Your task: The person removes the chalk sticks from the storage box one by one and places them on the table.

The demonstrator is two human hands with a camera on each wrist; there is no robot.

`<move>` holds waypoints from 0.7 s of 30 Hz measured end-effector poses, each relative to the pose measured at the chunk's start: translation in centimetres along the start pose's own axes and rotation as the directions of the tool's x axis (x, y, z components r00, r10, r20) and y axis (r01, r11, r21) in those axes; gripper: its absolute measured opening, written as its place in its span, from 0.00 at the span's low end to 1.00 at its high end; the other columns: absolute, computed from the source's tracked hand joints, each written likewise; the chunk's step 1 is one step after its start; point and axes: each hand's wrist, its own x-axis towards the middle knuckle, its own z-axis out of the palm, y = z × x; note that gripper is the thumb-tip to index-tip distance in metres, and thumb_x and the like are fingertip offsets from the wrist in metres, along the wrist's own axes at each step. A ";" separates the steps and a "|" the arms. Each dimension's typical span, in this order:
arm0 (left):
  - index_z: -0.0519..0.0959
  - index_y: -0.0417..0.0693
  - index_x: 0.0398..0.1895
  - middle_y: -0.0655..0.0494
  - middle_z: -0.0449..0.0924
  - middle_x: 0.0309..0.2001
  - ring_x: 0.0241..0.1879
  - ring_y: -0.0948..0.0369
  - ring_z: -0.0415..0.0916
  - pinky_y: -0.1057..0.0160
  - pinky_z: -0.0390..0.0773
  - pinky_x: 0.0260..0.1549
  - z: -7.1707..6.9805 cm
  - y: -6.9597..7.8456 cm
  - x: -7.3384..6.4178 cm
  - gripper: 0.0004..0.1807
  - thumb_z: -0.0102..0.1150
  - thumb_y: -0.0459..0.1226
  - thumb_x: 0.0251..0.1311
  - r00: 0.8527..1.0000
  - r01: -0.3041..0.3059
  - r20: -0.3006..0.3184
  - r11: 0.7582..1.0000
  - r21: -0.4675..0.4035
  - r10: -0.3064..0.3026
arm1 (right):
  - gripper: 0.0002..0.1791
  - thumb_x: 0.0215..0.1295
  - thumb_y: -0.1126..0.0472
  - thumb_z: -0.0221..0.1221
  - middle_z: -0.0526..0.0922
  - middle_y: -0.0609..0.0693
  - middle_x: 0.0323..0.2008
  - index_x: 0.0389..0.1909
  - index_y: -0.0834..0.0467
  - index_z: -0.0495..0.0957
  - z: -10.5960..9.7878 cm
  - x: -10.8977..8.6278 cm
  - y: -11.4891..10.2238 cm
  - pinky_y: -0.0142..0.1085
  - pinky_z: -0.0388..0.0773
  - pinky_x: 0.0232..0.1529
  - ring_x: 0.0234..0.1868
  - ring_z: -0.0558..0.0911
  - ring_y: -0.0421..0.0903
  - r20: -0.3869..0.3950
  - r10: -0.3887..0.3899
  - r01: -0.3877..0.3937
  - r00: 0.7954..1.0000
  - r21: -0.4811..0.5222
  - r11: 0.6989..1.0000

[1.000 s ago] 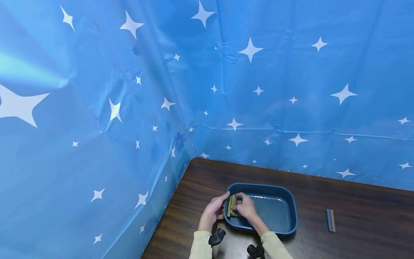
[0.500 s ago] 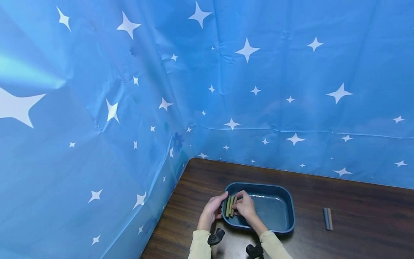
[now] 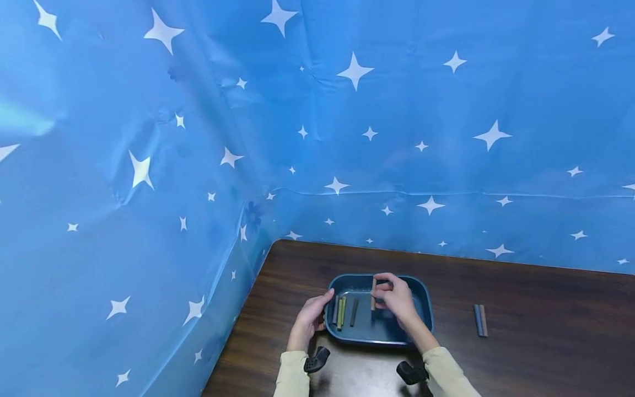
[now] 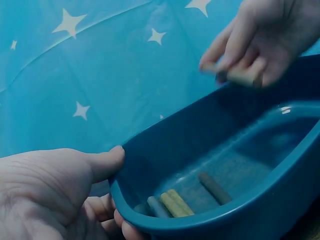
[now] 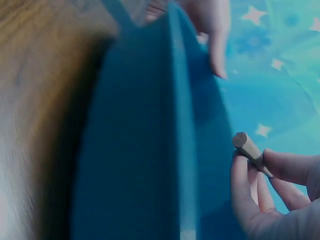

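In the head view my left hand (image 3: 308,318) holds the left end of a blue plastic basin (image 3: 379,341), thumb over its rim and fingers against the outside. My right hand (image 3: 397,300) pinches a short, thin brown stick (image 3: 373,295) between thumb and fingers, raised over the basin. Its blunt end faces the camera in the right wrist view. On the basin floor, near the left end, lie two yellow-green sticks (image 4: 176,204) side by side. A grey-blue stick (image 4: 158,207) lies against them. A dark grey stick (image 4: 215,188) lies apart, farther right.
A blue stick (image 3: 478,320) and a brown stick (image 3: 483,321) lie side by side on the dark wooden table (image 3: 545,331), right of the basin. A blue sheet (image 3: 397,110) with white stars stands behind and to the left of the table.
My right hand has moved right and away from the sticks at the basin's left end, lifting the brown stick. My left hand stays at the rim. The head view has shifted slightly right.
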 end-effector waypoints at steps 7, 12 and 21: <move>0.72 0.49 0.32 0.61 0.64 0.20 0.15 0.69 0.62 0.74 0.65 0.16 -0.2 0.1 0.1 0.20 0.54 0.54 0.75 1.000 -0.006 0.001 1.000 0.001 0.006 | 0.23 0.70 0.73 0.61 0.84 0.62 0.45 0.64 0.69 0.74 -5.1 -0.6 -2.5 0.39 0.86 0.37 0.39 0.86 0.46 0.024 -0.010 0.008 1.000 0.089 0.996; 0.73 0.49 0.33 0.60 0.68 0.22 0.18 0.67 0.65 0.74 0.66 0.17 0.0 0.0 0.2 0.19 0.54 0.53 0.75 1.000 0.001 -0.001 1.000 -0.007 -0.001 | 0.25 0.71 0.71 0.61 0.85 0.57 0.45 0.67 0.69 0.71 -8.3 -1.1 -2.7 0.37 0.86 0.38 0.41 0.87 0.45 0.015 -0.015 0.014 1.000 0.095 0.995; 0.76 0.46 0.40 0.59 0.73 0.27 0.24 0.66 0.70 0.73 0.70 0.19 0.2 -0.1 0.3 0.18 0.53 0.52 0.76 1.000 0.011 -0.012 1.000 -0.009 -0.012 | 0.28 0.72 0.70 0.61 0.84 0.55 0.45 0.70 0.71 0.67 -12.9 -2.2 -1.8 0.38 0.86 0.40 0.39 0.86 0.39 -0.038 0.036 -0.032 0.999 0.083 0.996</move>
